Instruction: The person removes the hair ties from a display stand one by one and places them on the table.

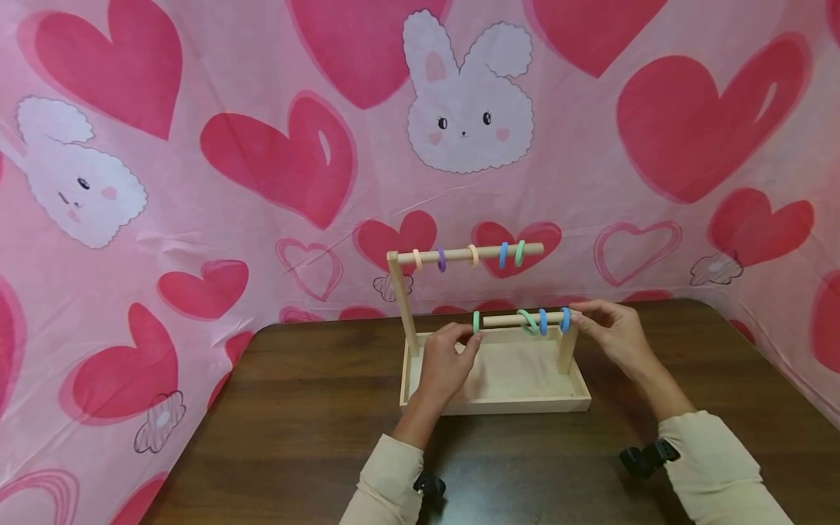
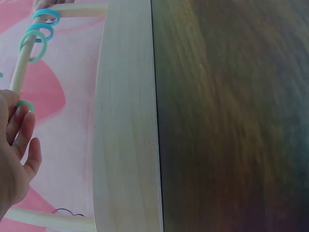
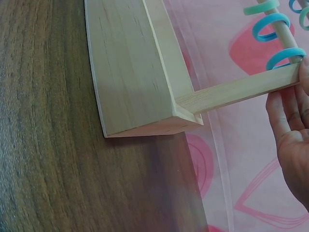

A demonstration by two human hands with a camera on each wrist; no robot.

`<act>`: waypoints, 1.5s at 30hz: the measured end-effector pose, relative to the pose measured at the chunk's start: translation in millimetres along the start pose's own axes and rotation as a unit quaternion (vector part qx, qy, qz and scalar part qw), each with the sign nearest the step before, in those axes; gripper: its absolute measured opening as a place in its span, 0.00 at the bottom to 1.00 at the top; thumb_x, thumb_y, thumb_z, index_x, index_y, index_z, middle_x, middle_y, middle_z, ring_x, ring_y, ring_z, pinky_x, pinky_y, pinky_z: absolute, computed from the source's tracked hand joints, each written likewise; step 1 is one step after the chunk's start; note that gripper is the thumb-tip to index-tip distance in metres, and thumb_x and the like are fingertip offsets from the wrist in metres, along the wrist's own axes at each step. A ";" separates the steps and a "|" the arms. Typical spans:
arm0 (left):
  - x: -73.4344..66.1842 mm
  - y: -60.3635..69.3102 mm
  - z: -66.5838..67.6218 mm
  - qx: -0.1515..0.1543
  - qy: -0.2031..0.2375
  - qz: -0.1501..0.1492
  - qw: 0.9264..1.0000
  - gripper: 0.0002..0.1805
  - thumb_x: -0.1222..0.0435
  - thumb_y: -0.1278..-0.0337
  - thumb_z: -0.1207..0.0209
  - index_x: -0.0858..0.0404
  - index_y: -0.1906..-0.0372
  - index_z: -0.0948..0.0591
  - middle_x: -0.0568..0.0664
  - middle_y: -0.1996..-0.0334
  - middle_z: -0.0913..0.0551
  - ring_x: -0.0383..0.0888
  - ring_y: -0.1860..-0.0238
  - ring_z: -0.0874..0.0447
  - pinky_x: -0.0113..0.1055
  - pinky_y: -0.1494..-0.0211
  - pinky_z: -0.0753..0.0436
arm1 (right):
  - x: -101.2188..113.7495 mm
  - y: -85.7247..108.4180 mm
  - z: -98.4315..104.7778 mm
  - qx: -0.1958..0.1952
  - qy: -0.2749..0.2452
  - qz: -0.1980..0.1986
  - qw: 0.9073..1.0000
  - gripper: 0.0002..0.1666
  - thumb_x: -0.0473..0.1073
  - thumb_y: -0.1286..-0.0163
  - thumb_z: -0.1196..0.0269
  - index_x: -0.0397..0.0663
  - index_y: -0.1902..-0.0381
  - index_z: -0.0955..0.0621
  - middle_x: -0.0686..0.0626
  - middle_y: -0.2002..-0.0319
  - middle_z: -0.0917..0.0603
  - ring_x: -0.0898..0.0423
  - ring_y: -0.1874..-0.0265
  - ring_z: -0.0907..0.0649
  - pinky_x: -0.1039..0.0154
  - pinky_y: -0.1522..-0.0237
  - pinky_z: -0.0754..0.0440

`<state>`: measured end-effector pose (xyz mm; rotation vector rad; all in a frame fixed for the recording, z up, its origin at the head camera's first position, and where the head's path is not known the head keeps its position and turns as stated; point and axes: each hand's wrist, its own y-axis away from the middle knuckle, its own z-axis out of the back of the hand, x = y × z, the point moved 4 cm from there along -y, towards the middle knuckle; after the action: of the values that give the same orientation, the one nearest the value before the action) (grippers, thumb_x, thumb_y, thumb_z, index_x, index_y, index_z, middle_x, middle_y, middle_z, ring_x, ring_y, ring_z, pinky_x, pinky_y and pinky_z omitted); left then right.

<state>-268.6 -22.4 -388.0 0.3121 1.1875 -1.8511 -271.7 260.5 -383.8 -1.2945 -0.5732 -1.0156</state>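
My left hand point(image 1: 449, 361) pinches a green ring point(image 1: 476, 322) between thumb and fingers, just off the free left end of the lower wooden rod point(image 1: 502, 321). A second green ring point(image 1: 525, 321) hangs tilted on that rod, beside a blue ring point(image 1: 543, 322) and another blue ring point(image 1: 565, 319) close to the right post point(image 3: 241, 92). At the top of this post, my right hand point(image 1: 620, 339) grips the wood where the rod joins it. Both rods belong to a wooden stand with a shallow tray base point(image 1: 512, 407).
The upper rod point(image 1: 459, 254) carries a peach, purple, peach, blue and green ring point(image 1: 520, 253) from left to right. Its left post point(image 1: 402, 302) rises from the tray. Dark wooden table point(image 1: 315, 408) lies around the stand, with a pink heart-and-rabbit cloth point(image 1: 262, 65) behind.
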 end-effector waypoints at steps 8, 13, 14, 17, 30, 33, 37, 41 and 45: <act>0.2 1.1 6.0 0.002 0.013 0.011 1.000 0.05 0.67 0.36 0.35 0.65 0.62 0.11 0.52 0.69 0.11 0.44 0.67 0.14 0.37 0.66 0.14 | -2.0 0.3 1.3 0.000 0.004 -0.006 1.000 0.09 0.29 0.32 0.34 0.44 0.58 0.11 0.78 0.65 0.14 0.77 0.66 0.18 0.79 0.66 0.20; -0.9 2.2 6.6 0.007 0.030 0.025 0.999 0.06 0.67 0.35 0.36 0.66 0.61 0.11 0.53 0.68 0.11 0.44 0.68 0.14 0.29 0.67 0.18 | -2.8 0.5 1.8 0.001 0.004 -0.008 1.000 0.08 0.29 0.32 0.35 0.39 0.57 0.12 0.78 0.66 0.14 0.77 0.67 0.18 0.79 0.66 0.20; -0.8 2.4 6.4 0.007 0.033 0.030 0.999 0.06 0.67 0.35 0.36 0.66 0.61 0.11 0.53 0.68 0.11 0.44 0.68 0.14 0.27 0.67 0.19 | -2.7 0.7 1.7 0.002 0.003 -0.008 1.000 0.08 0.29 0.32 0.35 0.39 0.57 0.12 0.78 0.66 0.14 0.77 0.67 0.18 0.79 0.66 0.20; 0.1 2.9 6.3 0.006 0.049 0.051 0.998 0.06 0.67 0.36 0.36 0.67 0.61 0.12 0.55 0.68 0.11 0.45 0.68 0.14 0.26 0.66 0.20 | -2.9 0.7 1.6 0.006 0.005 -0.008 1.000 0.08 0.30 0.31 0.35 0.35 0.56 0.13 0.78 0.65 0.14 0.77 0.66 0.18 0.79 0.65 0.20; 1.8 8.8 6.4 0.009 0.142 0.121 0.982 0.08 0.67 0.35 0.37 0.70 0.61 0.12 0.60 0.67 0.10 0.38 0.70 0.17 0.24 0.68 0.21 | -1.4 -0.6 0.7 0.007 0.019 -0.010 1.000 0.12 0.30 0.31 0.35 0.24 0.54 0.17 0.79 0.65 0.15 0.78 0.65 0.18 0.80 0.64 0.20; 2.6 9.6 5.9 0.008 0.160 0.138 0.977 0.09 0.66 0.34 0.37 0.70 0.61 0.12 0.61 0.67 0.10 0.40 0.68 0.16 0.23 0.66 0.21 | -0.9 -0.8 0.6 0.006 0.015 -0.011 1.000 0.12 0.29 0.32 0.35 0.25 0.54 0.17 0.79 0.65 0.15 0.77 0.65 0.18 0.80 0.64 0.20; 5.7 11.5 4.7 0.009 0.194 0.164 0.967 0.10 0.66 0.34 0.36 0.70 0.60 0.12 0.63 0.66 0.11 0.40 0.67 0.15 0.23 0.64 0.20 | -1.5 -0.8 0.7 0.004 0.012 -0.010 1.000 0.12 0.29 0.32 0.34 0.24 0.54 0.17 0.79 0.65 0.15 0.77 0.65 0.18 0.80 0.64 0.21; 7.9 13.3 4.0 0.015 0.224 0.188 0.956 0.10 0.66 0.33 0.37 0.72 0.58 0.13 0.66 0.66 0.12 0.38 0.68 0.17 0.23 0.63 0.20 | -1.8 -0.3 0.4 0.003 0.022 -0.011 1.000 0.13 0.30 0.32 0.35 0.23 0.53 0.18 0.80 0.65 0.15 0.77 0.65 0.18 0.80 0.65 0.21; 7.8 13.8 2.4 0.023 0.249 0.206 0.946 0.11 0.68 0.33 0.38 0.75 0.58 0.14 0.70 0.66 0.14 0.35 0.71 0.21 0.23 0.65 0.22 | -0.8 -0.5 0.0 0.001 0.018 -0.011 1.000 0.12 0.29 0.32 0.34 0.24 0.53 0.17 0.79 0.65 0.15 0.77 0.65 0.18 0.80 0.64 0.21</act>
<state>-261.7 -30.7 -399.9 1.0225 1.2877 -1.4690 -272.5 260.8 -384.1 -1.2681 -0.5635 -1.0540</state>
